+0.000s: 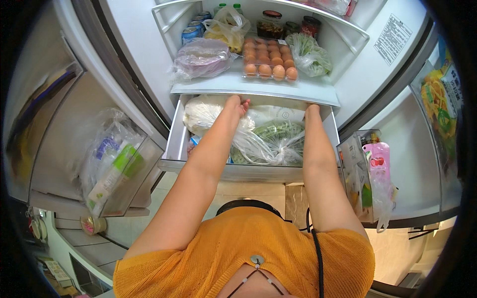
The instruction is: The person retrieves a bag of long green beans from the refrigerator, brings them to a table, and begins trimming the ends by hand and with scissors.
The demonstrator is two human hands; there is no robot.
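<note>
Both arms reach into a pulled-out fridge drawer. My left hand is at its back, beside the left end of a white printed plastic package. Its visible fingers are bent, but what they grip is hidden. By the package's right end is my right hand, pointing down, with its fingers out of sight. In front of the package lies a knotted clear bag of green vegetables. A clear bag with something whitish fills the drawer's left back corner, partly behind my left forearm.
A shelf overhangs the drawer's back. It holds a carton of brown eggs, a bagged purplish item, bagged greens, jars and blue cans. Open doors with loaded bins flank both sides.
</note>
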